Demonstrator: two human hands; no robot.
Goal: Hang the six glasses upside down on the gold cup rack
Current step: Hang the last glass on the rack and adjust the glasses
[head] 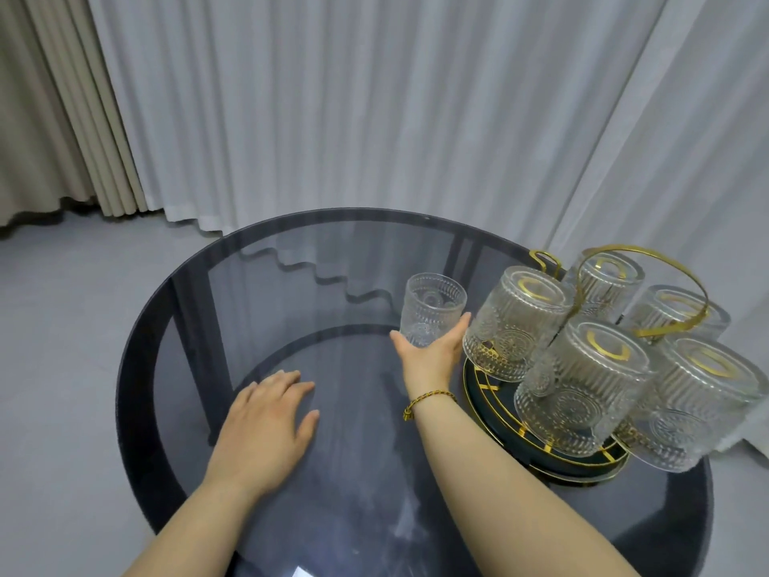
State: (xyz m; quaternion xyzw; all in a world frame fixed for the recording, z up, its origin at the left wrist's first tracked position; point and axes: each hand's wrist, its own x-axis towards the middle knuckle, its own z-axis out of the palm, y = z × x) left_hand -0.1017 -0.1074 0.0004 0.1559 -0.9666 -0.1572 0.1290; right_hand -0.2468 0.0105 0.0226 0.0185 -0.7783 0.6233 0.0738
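The right hand [430, 356], arm stretched forward, grasps an upright glass [432, 310] just left of the gold cup rack [643, 293], seemingly touching the tabletop [291, 293]. The left hand [266, 422] rests flat, released.

Left hand [266, 426] is just lying flat, palm down, fingers spread a little and pointing toward 1 o'clock. Right arm's stretched way out toward 12 o'clock, right hand [430, 356] cupped with thumb and fingers wrapped around something, braided bracelet [426, 399] on the wrist.
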